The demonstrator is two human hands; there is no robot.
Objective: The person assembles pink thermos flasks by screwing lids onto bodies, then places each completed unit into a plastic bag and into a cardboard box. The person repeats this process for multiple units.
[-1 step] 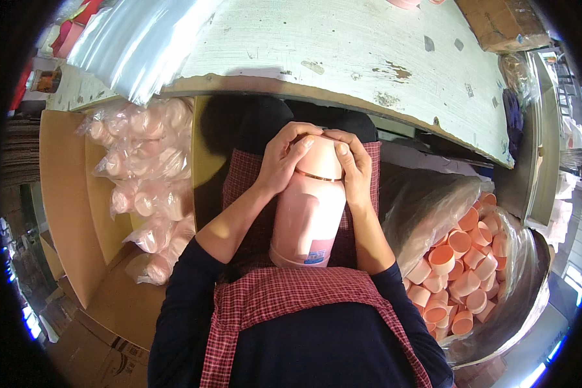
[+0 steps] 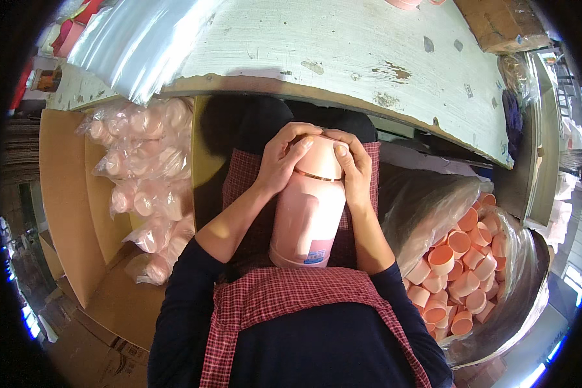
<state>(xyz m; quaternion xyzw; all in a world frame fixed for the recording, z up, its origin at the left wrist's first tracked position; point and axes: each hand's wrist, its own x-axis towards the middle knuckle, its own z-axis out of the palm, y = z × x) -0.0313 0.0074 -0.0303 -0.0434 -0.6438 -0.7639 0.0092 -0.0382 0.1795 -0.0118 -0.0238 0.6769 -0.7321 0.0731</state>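
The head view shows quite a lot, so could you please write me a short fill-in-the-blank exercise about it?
1. Counting the left hand and the right hand, the number of hands on the bottle is ____.
2. The cardboard box with bagged pieces stands to the person's ____.
3. The loose cups lie to the person's ____.

Missing words: two; left; right.

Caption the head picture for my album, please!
Left hand and right hand clasp a gold-banded pink bottle near bagged peach cups.
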